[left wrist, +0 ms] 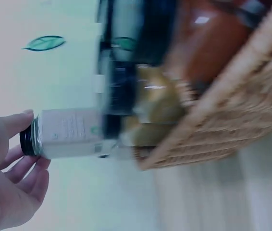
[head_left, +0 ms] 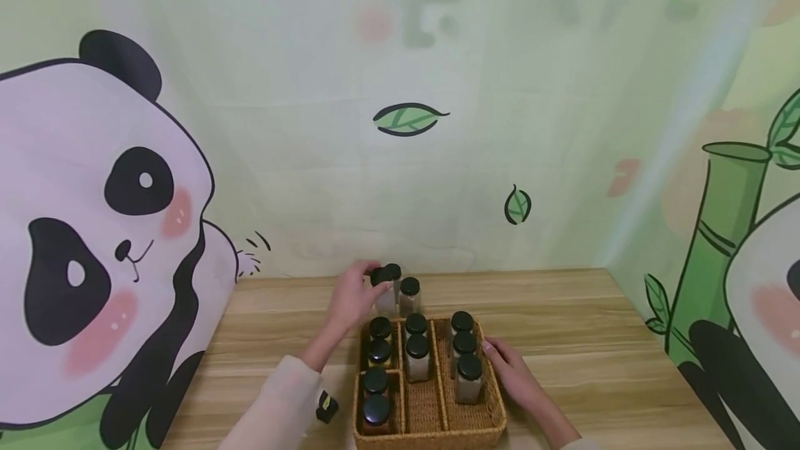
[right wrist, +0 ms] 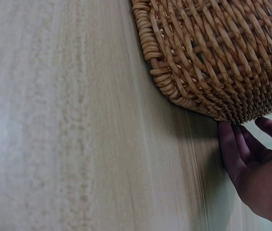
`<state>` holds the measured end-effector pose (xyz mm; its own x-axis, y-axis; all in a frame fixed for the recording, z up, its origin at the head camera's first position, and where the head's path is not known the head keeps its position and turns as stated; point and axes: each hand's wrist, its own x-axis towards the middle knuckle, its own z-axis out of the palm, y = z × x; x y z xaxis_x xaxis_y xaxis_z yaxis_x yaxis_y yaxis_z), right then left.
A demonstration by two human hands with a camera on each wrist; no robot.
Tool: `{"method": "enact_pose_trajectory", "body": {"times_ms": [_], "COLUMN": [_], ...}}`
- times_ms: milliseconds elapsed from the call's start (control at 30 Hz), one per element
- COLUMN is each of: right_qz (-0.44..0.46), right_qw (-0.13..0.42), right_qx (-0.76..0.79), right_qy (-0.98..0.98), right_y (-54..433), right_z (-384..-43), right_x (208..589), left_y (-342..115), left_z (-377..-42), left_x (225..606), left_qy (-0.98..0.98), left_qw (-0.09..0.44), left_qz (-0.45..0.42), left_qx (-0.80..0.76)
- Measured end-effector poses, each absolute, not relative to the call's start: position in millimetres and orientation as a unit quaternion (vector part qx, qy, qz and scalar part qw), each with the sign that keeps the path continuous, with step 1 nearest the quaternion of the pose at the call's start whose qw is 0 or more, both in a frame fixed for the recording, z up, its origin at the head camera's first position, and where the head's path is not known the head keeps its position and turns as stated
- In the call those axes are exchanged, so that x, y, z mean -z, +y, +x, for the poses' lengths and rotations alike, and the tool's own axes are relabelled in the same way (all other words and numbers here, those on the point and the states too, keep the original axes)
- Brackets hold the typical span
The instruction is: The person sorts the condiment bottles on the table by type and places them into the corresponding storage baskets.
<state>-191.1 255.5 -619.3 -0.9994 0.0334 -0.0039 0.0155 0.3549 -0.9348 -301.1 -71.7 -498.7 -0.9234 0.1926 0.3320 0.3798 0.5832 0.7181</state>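
My left hand (head_left: 352, 298) pinches a glass spice jar (left wrist: 71, 133) by its black lid, behind the basket's far left corner. The jar has a pale label and lies sideways in the left wrist view. Close by on the table are two more black-lidded jars, one (head_left: 410, 297) at the right and one (head_left: 392, 272) partly hidden. A divided wicker basket (head_left: 431, 434) holds several such jars (head_left: 417, 360). Straight fingers of my right hand (right wrist: 261, 168) touch the basket's right side low down.
A small black object (head_left: 326, 407) with a yellow mark lies left of the basket, near my left sleeve (head_left: 275, 405). The wooden table (head_left: 562, 311) ends at a cloth backdrop (head_left: 300, 158) printed with pandas and leaves.
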Motion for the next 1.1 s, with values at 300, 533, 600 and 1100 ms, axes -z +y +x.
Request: {"method": "enact_pose_trajectory", "body": {"times_ms": [300,533,600,1100], "right_qz": [-0.016,-0.019,-0.020,-0.017], "right_qw": [0.006,0.013,0.012,0.004], "right_qx": [-0.573,-0.566,-0.566,-0.573], "right_qy": [-0.819,-0.824,-0.824,-0.819], "right_y": [255.4,253.9,253.4,254.5], "right_z": [-190.5,-190.2,-190.0,-189.5], "right_x": [619.5,619.1,618.9,618.0], "left_y": [-65.6,-61.9,-61.6,-48.8], "left_z": [-271.3,-238.0,-230.8,-192.8], "left_x": [450.4,439.7,439.4,469.9], "left_qy": [-0.903,-0.896,-0.893,-0.883], "left_qw": [0.123,0.082,0.063,-0.042], "left_qz": [-0.235,-0.268,-0.272,-0.298], "left_qx": [0.338,0.346,0.354,0.362]}}
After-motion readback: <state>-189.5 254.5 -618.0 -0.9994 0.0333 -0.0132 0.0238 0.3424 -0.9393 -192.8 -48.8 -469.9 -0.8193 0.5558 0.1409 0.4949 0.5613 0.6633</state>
